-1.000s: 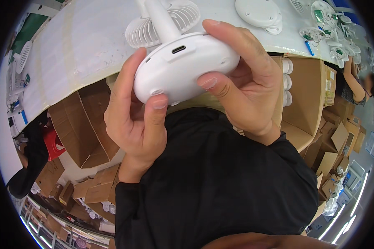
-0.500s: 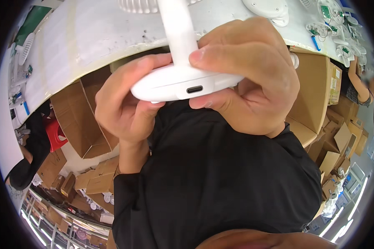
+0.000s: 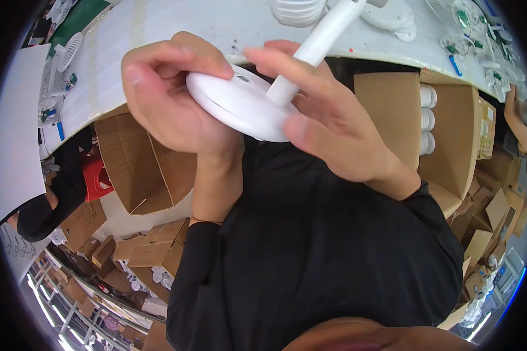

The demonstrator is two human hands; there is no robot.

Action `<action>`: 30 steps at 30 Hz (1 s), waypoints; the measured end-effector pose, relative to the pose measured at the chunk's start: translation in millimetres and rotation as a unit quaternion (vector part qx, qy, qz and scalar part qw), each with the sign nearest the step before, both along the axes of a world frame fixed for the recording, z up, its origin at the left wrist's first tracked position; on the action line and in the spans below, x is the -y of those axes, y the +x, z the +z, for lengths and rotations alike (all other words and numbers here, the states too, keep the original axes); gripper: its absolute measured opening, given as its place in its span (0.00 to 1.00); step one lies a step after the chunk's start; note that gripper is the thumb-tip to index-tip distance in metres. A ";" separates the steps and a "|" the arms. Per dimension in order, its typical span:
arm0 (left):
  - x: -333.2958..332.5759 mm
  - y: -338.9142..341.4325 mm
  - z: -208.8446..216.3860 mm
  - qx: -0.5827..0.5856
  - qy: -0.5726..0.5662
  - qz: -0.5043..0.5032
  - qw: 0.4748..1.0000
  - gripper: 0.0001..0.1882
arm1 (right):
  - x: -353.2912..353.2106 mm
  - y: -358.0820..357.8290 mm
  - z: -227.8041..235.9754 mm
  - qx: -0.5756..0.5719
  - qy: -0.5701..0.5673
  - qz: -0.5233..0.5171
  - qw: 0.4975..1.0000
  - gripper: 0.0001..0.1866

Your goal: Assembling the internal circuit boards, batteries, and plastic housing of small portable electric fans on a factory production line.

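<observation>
A white desk fan is tilted in front of me, its round base toward me and its stem slanting up to the right. A small port shows on the base's upper side. My left hand grips the base's left edge, fingers curled and fingertips on its top. My right hand is around the base's right end and the foot of the stem, its thumb at the rim and its fingers apart and slightly blurred. A ribbed white fan head is at the top, partly cut off by the frame.
Across the white table ahead lie fan parts, with circuit boards at the right. Cardboard boxes stand below its edge: one at left, another at right with white round parts. Co-workers' arms show at both sides; a red stool is at left.
The fan has turned: its stem leans right and the port has moved from the near side to the base's upper side. My right hand has loosened and spread its fingers; both hands shifted.
</observation>
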State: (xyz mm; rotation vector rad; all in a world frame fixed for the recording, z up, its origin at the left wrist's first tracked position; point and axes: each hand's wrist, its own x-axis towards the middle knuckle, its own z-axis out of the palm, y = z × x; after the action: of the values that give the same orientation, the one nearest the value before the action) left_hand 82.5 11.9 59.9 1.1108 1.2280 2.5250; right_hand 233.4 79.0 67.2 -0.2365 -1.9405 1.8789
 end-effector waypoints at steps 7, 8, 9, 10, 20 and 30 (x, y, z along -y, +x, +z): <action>10.9 4.3 13.5 -0.214 -0.058 0.012 0.975 0.20 | 7.3 -9.6 4.3 0.000 -0.291 0.088 0.953 0.32; 13.9 4.1 12.5 -0.216 -0.059 0.011 0.975 0.20 | 7.1 -9.8 0.0 -0.006 -0.298 0.104 0.949 0.32; 18.4 3.8 10.1 -0.246 -0.070 0.026 0.967 0.21 | 7.8 -9.9 -4.3 -0.012 -0.305 0.121 0.945 0.32; 22.1 4.0 8.4 -0.275 -0.081 0.042 0.957 0.22 | 10.0 -9.6 -8.3 -0.017 -0.311 0.139 0.940 0.33; 38.7 -9.9 3.0 0.010 -0.137 -0.006 0.990 0.27 | 32.7 -17.3 -20.3 -0.018 -0.315 0.109 0.943 0.41; 42.4 8.6 10.2 -0.226 -0.132 0.032 0.965 0.28 | 33.0 -23.9 -24.4 -0.033 -0.360 0.151 0.920 0.43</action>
State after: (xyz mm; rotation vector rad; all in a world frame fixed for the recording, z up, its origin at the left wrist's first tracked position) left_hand 91.1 -30.5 70.1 1.6510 1.6678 2.1219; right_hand 209.5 46.1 42.8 -0.0813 -1.2069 2.7105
